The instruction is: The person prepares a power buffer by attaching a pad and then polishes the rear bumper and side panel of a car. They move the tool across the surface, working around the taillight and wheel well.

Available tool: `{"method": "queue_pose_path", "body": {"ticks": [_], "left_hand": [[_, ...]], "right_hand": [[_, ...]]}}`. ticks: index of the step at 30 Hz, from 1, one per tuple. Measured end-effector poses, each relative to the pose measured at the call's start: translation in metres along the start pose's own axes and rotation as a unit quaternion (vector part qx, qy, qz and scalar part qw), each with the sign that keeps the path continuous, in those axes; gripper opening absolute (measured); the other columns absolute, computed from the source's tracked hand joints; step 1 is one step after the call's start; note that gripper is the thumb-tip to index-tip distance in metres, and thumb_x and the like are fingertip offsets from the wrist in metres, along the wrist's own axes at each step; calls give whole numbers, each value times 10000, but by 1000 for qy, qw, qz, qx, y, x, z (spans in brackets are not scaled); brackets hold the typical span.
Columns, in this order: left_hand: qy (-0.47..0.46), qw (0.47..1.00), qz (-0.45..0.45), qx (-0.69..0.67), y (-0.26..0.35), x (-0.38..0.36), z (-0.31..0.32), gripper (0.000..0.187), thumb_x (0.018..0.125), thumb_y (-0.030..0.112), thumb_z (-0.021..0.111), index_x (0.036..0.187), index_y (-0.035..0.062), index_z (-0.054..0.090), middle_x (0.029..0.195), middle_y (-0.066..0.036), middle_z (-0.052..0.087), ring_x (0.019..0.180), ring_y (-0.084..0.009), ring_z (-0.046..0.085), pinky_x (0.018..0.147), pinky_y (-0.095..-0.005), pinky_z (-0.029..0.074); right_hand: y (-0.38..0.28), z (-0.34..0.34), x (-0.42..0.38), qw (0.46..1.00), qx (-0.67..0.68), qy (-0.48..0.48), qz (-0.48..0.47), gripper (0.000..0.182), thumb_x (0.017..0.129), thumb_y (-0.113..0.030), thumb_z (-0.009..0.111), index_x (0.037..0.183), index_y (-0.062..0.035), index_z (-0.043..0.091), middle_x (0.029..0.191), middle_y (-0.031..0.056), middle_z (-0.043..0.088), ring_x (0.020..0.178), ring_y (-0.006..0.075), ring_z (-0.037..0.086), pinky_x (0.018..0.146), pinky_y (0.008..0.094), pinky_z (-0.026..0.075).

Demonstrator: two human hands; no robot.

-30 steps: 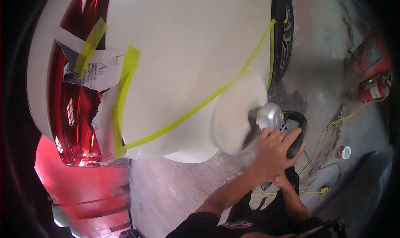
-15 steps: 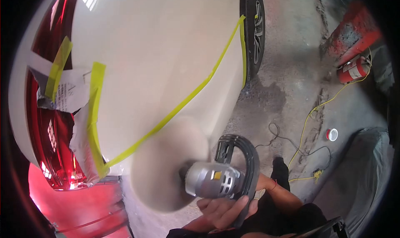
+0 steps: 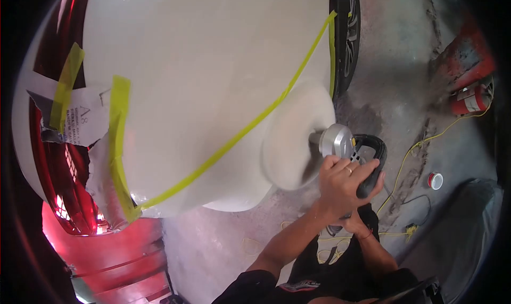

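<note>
A silver and black power polisher (image 3: 338,140) with a round, pale buffing pad (image 3: 293,128) is at the lower part of a white car panel (image 3: 202,80). The pad's face is toward the panel and appears to touch it. My left hand (image 3: 348,181), with a ring on it, is closed over the polisher's black loop handle. Below it, my right hand (image 3: 355,223) is closed around the rear of the tool, its fingers largely hidden. Yellow-green masking tape (image 3: 234,139) runs diagonally across the panel, just left of the pad.
Torn paper (image 3: 85,112) is taped over the red tail light (image 3: 72,165). A wheel (image 3: 348,38) is at the upper right. On the floor are a yellow cord (image 3: 407,155), a red-white roll-like item (image 3: 435,180) and a fire extinguisher (image 3: 469,99). A red panel (image 3: 117,256) stands lower left.
The polisher has moved up and right along the panel, toward the wheel. Both forearms now reach farther out, and the view has shifted slightly.
</note>
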State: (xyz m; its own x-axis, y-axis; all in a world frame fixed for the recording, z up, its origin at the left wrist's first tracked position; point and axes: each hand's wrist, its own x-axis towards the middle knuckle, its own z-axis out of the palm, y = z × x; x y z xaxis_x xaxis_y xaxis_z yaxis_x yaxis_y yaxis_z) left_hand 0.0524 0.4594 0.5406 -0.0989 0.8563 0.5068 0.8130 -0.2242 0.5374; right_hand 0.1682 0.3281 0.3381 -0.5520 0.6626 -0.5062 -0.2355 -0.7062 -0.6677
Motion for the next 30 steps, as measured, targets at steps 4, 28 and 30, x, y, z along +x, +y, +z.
{"method": "queue_pose_path", "body": {"ticks": [4,28,30], "left_hand": [[-40,995,11,91,24,-32,-57,305,734,260,845,1000,128,774,620,75,549,571,-85,505,640,-285,321],[27,1000,9,-7,-5,-50,-34,311,695,200,838,998,149,792,583,84,485,534,-79,466,644,-294,307],[-8,1000,-2,19,5,-66,-50,321,694,201,837,1007,140,794,579,83,469,536,-82,465,640,-300,296]], "right_hand": [[24,14,-11,998,35,-39,-23,498,708,-156,881,1139,-34,662,1019,84,728,962,249,697,854,408,528],[106,-16,-43,986,-45,-161,25,476,690,-173,874,1104,-21,694,1027,56,728,948,176,673,897,356,526],[101,-14,-49,986,-6,-162,40,479,693,-172,876,1108,-19,692,1029,53,728,948,175,674,897,354,528]]}}
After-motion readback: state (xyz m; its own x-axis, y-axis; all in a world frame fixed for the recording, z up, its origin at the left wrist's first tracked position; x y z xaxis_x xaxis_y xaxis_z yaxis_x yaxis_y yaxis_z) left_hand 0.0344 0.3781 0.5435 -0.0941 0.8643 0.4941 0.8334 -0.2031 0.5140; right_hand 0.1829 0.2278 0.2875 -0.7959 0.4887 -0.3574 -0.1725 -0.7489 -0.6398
